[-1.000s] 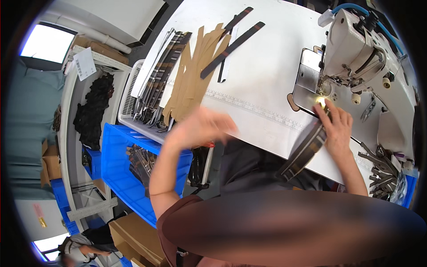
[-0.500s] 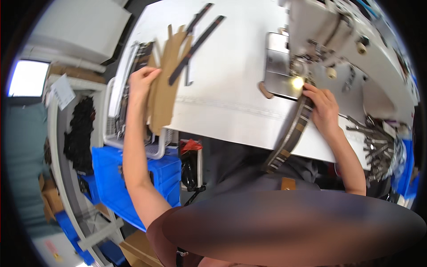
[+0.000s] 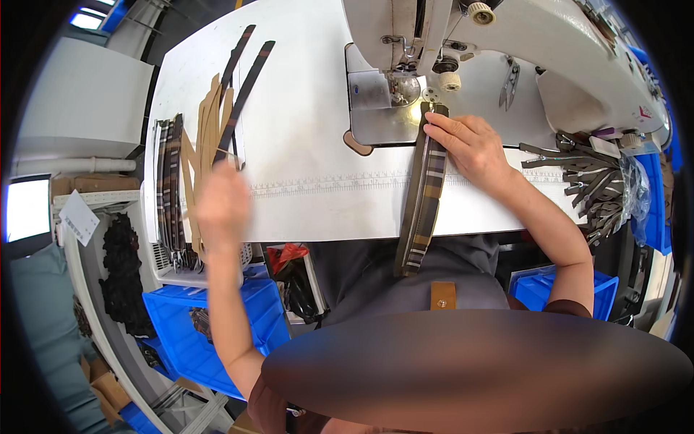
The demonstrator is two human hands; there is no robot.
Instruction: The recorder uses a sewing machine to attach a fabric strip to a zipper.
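Note:
My right hand [image 3: 470,148] pinches the far end of a plaid fabric strip with a dark zipper [image 3: 423,192] beside the needle area of a white sewing machine [image 3: 405,43]. The strip's near end hangs over the table edge toward my lap. Smeared by motion, my left hand [image 3: 224,202] is over the left side of the white table [image 3: 303,210], next to several tan strips [image 3: 208,130]; its fingers cannot be made out. Two dark strips [image 3: 247,87] lie beyond it, and a stack of plaid strips [image 3: 170,181] is to its left.
Thread snips [image 3: 510,83] rest on the machine bed. A heap of zippers [image 3: 596,181] sits at the table's right end, beside a clear plastic bag [image 3: 635,192]. Blue crates [image 3: 246,318] stand below the table on the left, with another blue crate [image 3: 535,289] on the right.
My left hand has come nearer to me beside the tan strips, and is now blurred. The zippered strip has swung straighter toward me under my right hand. The whole view has shifted.

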